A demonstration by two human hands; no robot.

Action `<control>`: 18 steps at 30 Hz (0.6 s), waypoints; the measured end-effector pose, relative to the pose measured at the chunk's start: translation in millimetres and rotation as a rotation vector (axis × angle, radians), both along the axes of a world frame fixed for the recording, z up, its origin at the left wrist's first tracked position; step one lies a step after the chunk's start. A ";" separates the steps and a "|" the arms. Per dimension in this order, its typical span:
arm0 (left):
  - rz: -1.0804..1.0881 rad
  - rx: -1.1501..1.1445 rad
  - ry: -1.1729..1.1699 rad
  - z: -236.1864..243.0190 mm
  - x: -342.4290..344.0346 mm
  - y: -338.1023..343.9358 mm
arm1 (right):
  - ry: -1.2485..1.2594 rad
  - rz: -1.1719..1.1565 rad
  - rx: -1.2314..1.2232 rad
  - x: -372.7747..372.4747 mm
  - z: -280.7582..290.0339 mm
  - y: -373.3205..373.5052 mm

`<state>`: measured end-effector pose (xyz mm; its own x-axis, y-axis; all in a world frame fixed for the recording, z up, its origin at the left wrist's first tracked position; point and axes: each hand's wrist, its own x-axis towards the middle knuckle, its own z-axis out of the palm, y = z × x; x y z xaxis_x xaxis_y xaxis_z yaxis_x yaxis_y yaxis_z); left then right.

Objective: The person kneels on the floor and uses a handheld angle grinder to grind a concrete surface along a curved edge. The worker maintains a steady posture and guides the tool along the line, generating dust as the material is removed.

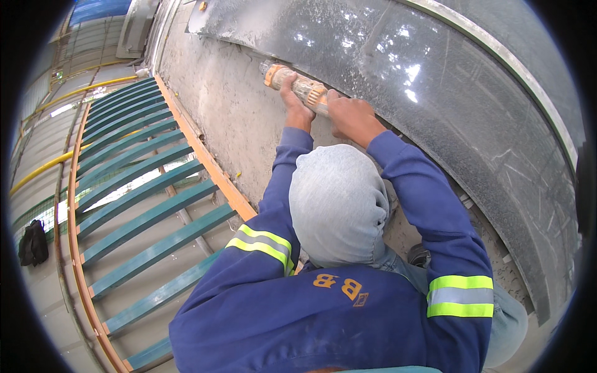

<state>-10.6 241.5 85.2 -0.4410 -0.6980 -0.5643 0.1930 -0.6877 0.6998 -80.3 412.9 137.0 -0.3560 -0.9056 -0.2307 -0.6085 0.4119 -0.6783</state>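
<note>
Both my hands are wrapped round a dusty orange and grey power tool (298,84), slim and shaped like an angle grinder. Its body lies tilted, with the head toward the far left. My left hand (296,104) grips the middle of the body from below. Behind it, my right hand (351,116) is closed on the rear end. A large dark, glossy slab (435,112), streaked with pale dust and scratches, lies beside the tool on the right. The tool's head is close to the slab's left edge; I cannot tell whether they touch. No disc or blade can be made out.
A slatted frame (155,180) with teal bars and orange rails stretches along the left. Beyond it are a yellow pipe (46,168) and a black bag (33,243). Dusty concrete (214,93) lies between frame and slab. My bent knee (339,202) rises centrally.
</note>
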 end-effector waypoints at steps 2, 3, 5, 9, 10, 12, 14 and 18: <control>0.006 0.004 -0.011 1.2 -0.5 -1.3 | 0.006 -0.006 0.003 0.9 -1.0 -3.0; -0.003 0.011 -0.015 1.6 0.1 0.4 | 0.008 -0.008 0.005 2.0 -2.4 -3.2; -0.019 0.025 -0.022 5.3 1.9 4.5 | 0.005 -0.018 -0.004 3.1 -3.9 1.4; 0.005 0.019 -0.016 10.0 0.3 17.9 | -0.007 -0.016 0.028 1.2 6.8 14.3; 0.001 0.022 -0.001 11.1 0.9 20.1 | -0.004 -0.013 0.014 1.2 8.4 17.6; 0.000 0.019 0.014 14.6 0.9 29.8 | 0.004 -0.010 -0.008 0.7 10.2 26.4; 0.006 0.003 0.013 18.3 1.0 39.2 | 0.001 -0.001 -0.001 -0.4 16.9 34.7; 0.018 -0.004 0.007 19.8 -0.2 43.1 | 0.003 0.007 0.030 -2.6 20.7 37.5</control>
